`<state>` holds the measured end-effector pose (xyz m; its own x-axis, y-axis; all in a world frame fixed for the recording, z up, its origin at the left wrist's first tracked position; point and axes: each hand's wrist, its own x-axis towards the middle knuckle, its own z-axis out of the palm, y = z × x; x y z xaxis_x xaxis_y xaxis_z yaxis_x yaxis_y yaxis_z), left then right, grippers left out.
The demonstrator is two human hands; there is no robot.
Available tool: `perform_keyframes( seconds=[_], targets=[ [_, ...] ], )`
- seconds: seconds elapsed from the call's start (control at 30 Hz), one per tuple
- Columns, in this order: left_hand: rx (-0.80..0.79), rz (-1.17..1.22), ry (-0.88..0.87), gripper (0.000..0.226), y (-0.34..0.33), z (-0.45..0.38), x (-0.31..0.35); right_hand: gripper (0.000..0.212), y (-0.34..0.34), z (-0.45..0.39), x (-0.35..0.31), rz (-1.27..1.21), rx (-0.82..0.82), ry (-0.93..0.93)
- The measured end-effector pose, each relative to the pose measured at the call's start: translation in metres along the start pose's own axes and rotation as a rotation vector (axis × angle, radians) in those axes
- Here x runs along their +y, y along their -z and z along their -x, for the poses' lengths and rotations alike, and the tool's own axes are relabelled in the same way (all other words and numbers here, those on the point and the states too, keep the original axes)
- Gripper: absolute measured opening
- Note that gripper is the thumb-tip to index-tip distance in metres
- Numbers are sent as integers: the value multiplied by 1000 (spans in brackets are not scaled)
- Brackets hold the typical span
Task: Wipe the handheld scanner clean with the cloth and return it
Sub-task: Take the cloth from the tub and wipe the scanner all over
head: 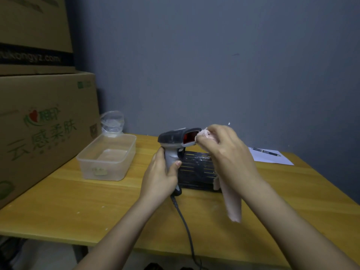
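A grey and black handheld scanner with a red window is held above the wooden table. My left hand grips its pale handle, head pointing right. My right hand holds a pale pink cloth bunched against the scanner's red window, and the cloth's loose end hangs down toward the table. A dark cable runs from the handle's base over the table's front edge.
A black slatted stand lies on the table under the scanner. A clear plastic tub sits to the left, with a crumpled plastic bag behind it. Stacked cardboard boxes fill the left side. Paper and a pen lie at the back right.
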<state>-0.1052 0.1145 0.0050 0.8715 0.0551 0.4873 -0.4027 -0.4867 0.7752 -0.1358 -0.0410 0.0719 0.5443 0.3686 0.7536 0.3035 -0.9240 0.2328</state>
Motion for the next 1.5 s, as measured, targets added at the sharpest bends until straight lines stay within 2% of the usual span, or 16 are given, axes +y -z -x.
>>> perform_keyframes(
  seconds=[0.1,0.27,0.4,0.6,0.73,0.83,0.9,0.97,1.13,1.23,1.37,1.5],
  targets=[
    [4,-13,-12,33,1,1,1,37,1,1,-1,-91,-65,-42],
    [19,-39,-14,35,-1,2,-1,21,-3,-1,-1,-289,-117,-110],
    [38,-65,-39,34,-2,3,-1,33,-1,-4,-1,-461,-167,-189],
    [27,-106,-52,33,-1,4,1,29,8,-2,-6,-688,-236,-249],
    [28,-61,-46,31,-4,2,3,30,7,1,-11,-971,-173,-300],
    [20,-36,-78,29,-4,2,6,31,2,11,-5,-1279,-21,-496],
    [9,-18,-86,27,-4,3,7,35,-2,17,3,-1200,151,-579],
    [-4,-10,-77,26,-5,3,7,35,-4,19,5,-960,245,-535],
    [-26,11,-69,27,-9,4,5,34,-10,17,0,-310,238,-159],
    [-39,20,-63,29,-9,5,3,30,-15,16,-3,-46,253,-146],
    [-34,40,-44,31,-8,5,0,32,-15,17,-9,20,206,-112],
    [-29,45,-56,30,-7,4,0,35,-11,13,-5,-228,99,-152]
  ],
)
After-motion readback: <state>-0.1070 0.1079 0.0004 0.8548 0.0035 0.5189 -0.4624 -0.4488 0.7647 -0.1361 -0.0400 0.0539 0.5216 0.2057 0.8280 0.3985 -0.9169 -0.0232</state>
